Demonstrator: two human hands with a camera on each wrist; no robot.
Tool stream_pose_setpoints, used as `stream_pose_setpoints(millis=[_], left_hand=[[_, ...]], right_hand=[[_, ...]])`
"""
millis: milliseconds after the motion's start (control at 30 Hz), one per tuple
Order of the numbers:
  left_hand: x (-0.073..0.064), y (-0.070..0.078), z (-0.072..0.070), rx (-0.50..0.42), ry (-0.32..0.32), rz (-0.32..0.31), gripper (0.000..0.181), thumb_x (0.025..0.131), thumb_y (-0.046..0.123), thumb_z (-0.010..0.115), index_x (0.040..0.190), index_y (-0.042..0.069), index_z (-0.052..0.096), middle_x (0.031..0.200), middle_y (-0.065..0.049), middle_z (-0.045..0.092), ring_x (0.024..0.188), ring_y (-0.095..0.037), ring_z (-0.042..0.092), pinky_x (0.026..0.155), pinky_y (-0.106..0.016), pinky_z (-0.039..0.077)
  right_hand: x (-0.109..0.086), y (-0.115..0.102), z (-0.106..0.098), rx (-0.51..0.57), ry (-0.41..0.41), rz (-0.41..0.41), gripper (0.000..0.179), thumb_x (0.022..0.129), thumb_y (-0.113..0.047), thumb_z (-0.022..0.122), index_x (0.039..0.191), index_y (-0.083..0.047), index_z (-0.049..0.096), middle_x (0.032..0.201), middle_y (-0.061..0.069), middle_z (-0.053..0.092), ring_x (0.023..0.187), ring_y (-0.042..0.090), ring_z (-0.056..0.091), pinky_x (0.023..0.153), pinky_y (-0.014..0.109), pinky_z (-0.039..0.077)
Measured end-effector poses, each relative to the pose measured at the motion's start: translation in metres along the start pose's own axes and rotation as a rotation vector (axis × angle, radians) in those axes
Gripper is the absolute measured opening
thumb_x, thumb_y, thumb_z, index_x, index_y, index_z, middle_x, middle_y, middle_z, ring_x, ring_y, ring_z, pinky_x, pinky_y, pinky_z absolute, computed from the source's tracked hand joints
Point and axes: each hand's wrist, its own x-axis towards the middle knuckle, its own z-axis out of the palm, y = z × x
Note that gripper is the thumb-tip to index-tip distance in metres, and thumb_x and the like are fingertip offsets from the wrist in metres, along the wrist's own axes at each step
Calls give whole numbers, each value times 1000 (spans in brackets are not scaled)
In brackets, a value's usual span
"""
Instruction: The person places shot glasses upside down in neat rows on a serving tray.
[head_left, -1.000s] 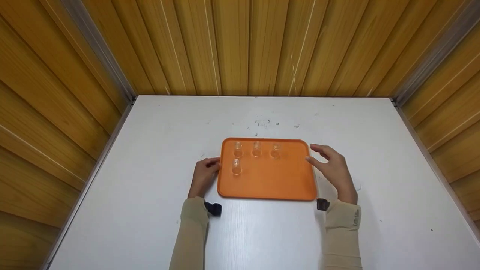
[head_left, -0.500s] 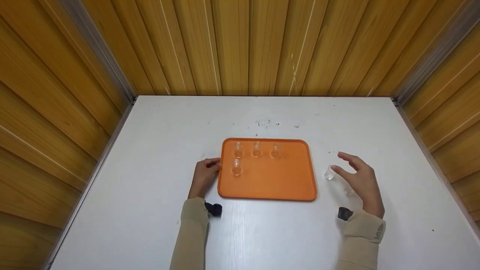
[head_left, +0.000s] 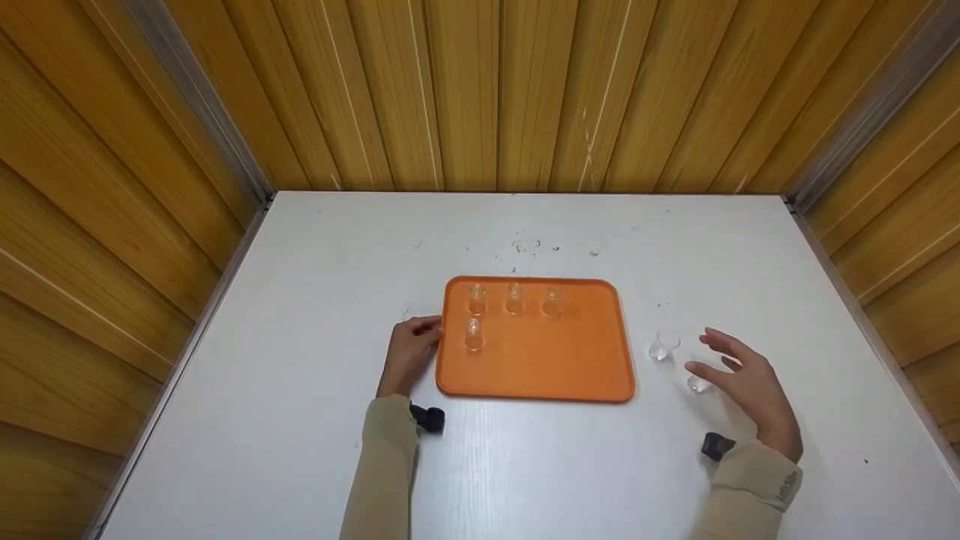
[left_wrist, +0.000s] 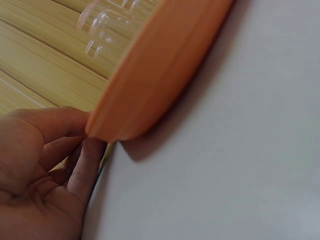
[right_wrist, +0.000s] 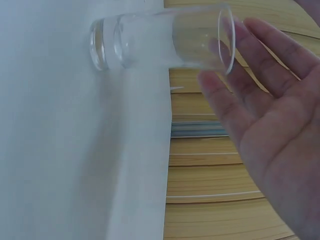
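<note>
My left hand (head_left: 409, 351) pinches the left rim of an orange tray (head_left: 540, 360); in the left wrist view its thumb and fingertips meet at the tray's edge. On the tray, clear shot glasses stand with their narrower ends up: a row of three along the far side, including the middle glass (head_left: 514, 298), and a nearer glass (head_left: 473, 335) at left. My right hand (head_left: 750, 386), fingers spread, is at a shot glass (head_left: 698, 385) standing on the table. In the right wrist view its fingertips lie around the rim of that glass (right_wrist: 150, 42), which is upright.
Another upright shot glass (head_left: 664, 346) stands on the white table (head_left: 555, 465) between the tray and my right hand. Wood-patterned panels (head_left: 525, 97) enclose the back and both sides of the table.
My right hand has moved from the tray's right edge rightward and nearer, to the glass by its fingers, uncovering the other loose glass. The left hand and tray stay put.
</note>
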Motion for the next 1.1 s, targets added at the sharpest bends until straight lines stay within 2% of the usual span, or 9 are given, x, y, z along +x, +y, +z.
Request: stream_pose_setpoints(millis=[200,400,467,633,900,1100], left_hand=[[0,1,0,3,-3,-14,25,90,16,64,112,12,72,110,-5,68,109,-21,58,98,-37,46],[0,-1,0,11,4,9,25,89,15,63,112,11,72,109,-6,69,107,-21,59,96,-37,47],[0,-2,0,10,5,25,25,89,14,63,112,10,72,109,-7,69,106,-21,59,96,-37,47],[0,-3,1,-4,4,46,27,87,13,63,113,9,71,108,-8,69,106,-22,60,95,-37,47],[0,-3,1,-7,-3,30,27,88,14,63,114,10,71,111,-7,68,110,-22,59,99,-39,45],[0,-2,0,-9,-3,18,27,88,15,63,114,11,71,110,-6,68,109,-23,58,100,-39,45]], right_hand=[[-5,11,-2,13,-43,25,87,84,-49,68,150,-8,29,149,19,39,138,37,35,108,47,33],[-8,18,-2,67,-116,109,88,84,-47,69,150,-6,28,153,25,30,138,47,30,110,59,28],[-7,20,-1,66,-126,131,87,84,-47,69,150,-6,29,151,27,31,137,48,30,109,61,28],[-7,25,1,48,-108,157,83,84,-46,69,145,0,36,145,28,40,134,45,36,107,60,31],[-4,29,4,23,-109,213,79,84,-45,70,139,5,42,137,31,43,127,44,40,105,59,31],[-2,29,6,15,-102,224,73,86,-39,69,138,5,44,128,25,51,120,37,44,102,53,35]])
